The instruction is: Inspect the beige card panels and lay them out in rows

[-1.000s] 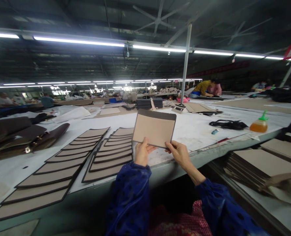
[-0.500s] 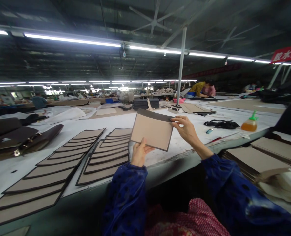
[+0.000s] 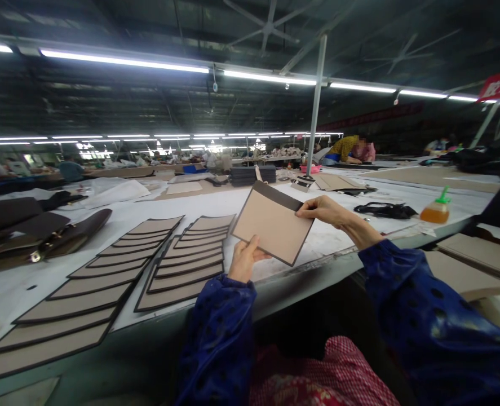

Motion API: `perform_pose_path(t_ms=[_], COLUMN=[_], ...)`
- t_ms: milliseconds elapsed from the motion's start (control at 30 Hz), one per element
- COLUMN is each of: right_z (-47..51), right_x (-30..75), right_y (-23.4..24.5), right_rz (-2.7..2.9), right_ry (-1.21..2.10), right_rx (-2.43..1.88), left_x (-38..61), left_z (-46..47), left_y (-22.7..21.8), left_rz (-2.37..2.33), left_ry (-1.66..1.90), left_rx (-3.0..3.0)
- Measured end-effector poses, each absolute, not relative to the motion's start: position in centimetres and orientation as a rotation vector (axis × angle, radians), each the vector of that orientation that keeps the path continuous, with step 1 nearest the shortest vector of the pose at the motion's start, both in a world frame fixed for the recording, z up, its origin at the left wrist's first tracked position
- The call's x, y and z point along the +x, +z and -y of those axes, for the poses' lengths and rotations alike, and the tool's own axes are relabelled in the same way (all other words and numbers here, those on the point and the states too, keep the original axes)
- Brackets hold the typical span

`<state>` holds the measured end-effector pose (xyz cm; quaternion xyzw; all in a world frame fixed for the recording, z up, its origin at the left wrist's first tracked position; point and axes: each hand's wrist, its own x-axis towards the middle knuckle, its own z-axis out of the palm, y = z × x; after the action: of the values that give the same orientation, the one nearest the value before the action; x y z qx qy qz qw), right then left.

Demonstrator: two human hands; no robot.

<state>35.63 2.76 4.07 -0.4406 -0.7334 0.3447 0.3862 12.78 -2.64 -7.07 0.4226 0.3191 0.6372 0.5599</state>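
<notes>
- One tan panel [image 3: 270,228] with a dark edge is held tilted above the near edge of the worktop [image 3: 148,206], between both hands.
- Two rows of like panels lie fanned and overlapping on the worktop: a longer left row [image 3: 101,282] and a shorter right row [image 3: 190,259] (too overlapped to count singly).
- Left hand [image 3: 244,260] pinches the panel's lower left corner, fingers closed on it; right hand [image 3: 323,210] grips its upper right corner, wrist bent inward.
- One bottle [image 3: 436,211] with a green cap stands far right, holding amber liquid.
</notes>
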Motion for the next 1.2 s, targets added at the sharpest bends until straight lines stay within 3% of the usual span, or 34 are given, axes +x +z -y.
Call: perform_pose_path(t_ms=[533,900,1200], right_z=[-1.2,-1.7,-1.4], right_x=[34.5,34.8,34.6], right_y=[3.2,2.1,1.9], right_rz=[2.044,2.030,2.010], right_ry=[0.034,0.167,0.082], right_rx=[-1.193,-1.382,-1.363], left_x=[12.7,12.7,12.7], left_z=[2.5,2.6,2.6], left_y=[-7.2,-7.3,-7.5], left_rz=[-0.722,-0.723,-0.729], left_ry=[1.498,1.512,1.524], left_rx=[0.924,0.990,1.003])
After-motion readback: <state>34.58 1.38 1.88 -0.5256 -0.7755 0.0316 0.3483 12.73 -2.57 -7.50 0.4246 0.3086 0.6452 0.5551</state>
